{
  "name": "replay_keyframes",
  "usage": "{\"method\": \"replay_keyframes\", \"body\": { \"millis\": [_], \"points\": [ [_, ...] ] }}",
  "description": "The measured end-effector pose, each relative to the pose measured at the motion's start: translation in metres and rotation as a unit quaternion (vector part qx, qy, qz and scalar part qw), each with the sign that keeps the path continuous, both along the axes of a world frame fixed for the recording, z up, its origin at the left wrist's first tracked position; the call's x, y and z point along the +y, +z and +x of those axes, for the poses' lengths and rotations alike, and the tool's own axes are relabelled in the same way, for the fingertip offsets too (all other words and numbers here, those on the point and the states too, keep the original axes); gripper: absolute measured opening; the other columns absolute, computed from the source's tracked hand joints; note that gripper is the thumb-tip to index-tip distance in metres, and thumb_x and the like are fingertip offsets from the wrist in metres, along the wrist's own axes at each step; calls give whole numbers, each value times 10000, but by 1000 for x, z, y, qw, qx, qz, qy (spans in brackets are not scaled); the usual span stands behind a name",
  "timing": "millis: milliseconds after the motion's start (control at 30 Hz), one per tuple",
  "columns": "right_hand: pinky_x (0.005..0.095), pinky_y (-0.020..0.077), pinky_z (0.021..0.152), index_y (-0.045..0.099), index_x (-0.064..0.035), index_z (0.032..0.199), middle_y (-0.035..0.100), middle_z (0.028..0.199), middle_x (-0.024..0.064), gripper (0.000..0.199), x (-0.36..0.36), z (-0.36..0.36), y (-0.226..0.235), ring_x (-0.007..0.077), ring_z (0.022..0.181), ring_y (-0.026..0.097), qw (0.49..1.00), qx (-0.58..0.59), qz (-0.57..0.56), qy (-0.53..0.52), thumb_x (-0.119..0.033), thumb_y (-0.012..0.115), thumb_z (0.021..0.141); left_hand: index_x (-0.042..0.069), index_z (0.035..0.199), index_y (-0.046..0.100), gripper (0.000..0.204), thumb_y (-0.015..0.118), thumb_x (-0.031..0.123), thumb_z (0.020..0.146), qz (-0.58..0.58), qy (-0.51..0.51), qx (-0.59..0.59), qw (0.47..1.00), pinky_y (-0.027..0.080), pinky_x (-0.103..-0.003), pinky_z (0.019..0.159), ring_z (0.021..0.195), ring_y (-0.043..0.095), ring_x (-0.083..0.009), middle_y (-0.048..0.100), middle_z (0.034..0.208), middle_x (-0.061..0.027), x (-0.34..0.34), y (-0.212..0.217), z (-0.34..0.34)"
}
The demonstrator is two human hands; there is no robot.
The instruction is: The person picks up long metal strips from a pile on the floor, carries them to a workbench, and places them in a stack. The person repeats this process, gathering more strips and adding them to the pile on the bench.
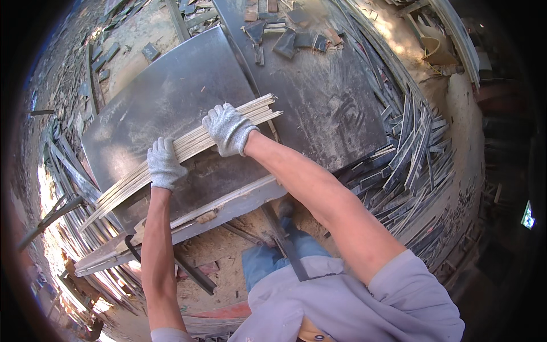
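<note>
We've got strips (191,141) slanting over the dark bench (171,85), past its left edge, our gloved left hand (165,165) and right hand (229,131) both gripping them, fingers curled closed around the bundle!

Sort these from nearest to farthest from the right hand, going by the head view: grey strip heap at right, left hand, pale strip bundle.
1. Pale strip bundle: in the right hand's grip, touching it.
2. Left hand: to its left, on the same bundle.
3. Grey strip heap: far right, beyond the dark tabletop's edge.
</note>
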State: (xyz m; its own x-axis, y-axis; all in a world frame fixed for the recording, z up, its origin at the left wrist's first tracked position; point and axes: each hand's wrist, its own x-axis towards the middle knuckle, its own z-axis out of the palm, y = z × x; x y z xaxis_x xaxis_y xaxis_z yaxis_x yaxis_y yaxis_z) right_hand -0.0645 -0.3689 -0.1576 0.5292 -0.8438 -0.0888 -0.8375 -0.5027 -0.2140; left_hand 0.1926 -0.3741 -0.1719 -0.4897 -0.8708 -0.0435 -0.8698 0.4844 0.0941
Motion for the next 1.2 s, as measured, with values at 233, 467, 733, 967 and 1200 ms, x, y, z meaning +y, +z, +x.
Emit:
{"method": "replay_keyframes", "body": {
  "millis": [233, 467, 733, 967, 1200],
  "points": [
    [467, 474, 894, 644, -5, 1072, 653, 1032, 199, 516, -3, 0, -2, 329, 992, 626, 1000, -13, -20, 7, -399, 783, 769, 87, 1176, 534, 633, 727, 122, 575, -7, 0, 9, 1000, 436, -471, 874, 1026, 568, -364, 562, 1060, -149, -6, -1, 1],
    [464, 477, 892, 649, -5, 1086, 653, 1033, 196, 546, -9, -1, -4, 322, 990, 625, 1000, 2, -27, 13, -423, 795, 765, 84, 1184, 535, 632, 726, 108, 582, -6, 6, 8, 1000, 440, -474, 876, 1033, 572, -365, 565, 1075, -150, -8, 1, -1],
    [468, 477, 904, 652, -5, 1100, 657, 1048, 192, 585, -14, -1, -2, 328, 1004, 624, 1000, -9, -19, 12, -451, 808, 755, 91, 1189, 533, 651, 744, 117, 573, -11, 6, 3, 1000, 446, -471, 876, 1040, 576, -360, 567, 1080, -142, -13, -3, 3],
    [474, 478, 914, 653, -3, 1115, 656, 1054, 197, 581, -16, -1, -1, 331, 1013, 624, 1000, 0, -12, 15, -442, 801, 764, 98, 1186, 531, 668, 769, 133, 563, -18, 2, 4, 1000, 445, -461, 862, 1022, 574, -352, 564, 1068, -135, -16, -5, 5],
    [466, 487, 902, 670, -12, 1098, 675, 1046, 183, 554, -20, 0, -3, 320, 1001, 641, 999, -4, -36, 11, -414, 800, 740, 95, 1168, 542, 637, 758, 135, 570, -18, 2, 3, 1000, 445, -460, 861, 1020, 572, -355, 567, 1064, -137, -20, -6, 5]
  ]
}}
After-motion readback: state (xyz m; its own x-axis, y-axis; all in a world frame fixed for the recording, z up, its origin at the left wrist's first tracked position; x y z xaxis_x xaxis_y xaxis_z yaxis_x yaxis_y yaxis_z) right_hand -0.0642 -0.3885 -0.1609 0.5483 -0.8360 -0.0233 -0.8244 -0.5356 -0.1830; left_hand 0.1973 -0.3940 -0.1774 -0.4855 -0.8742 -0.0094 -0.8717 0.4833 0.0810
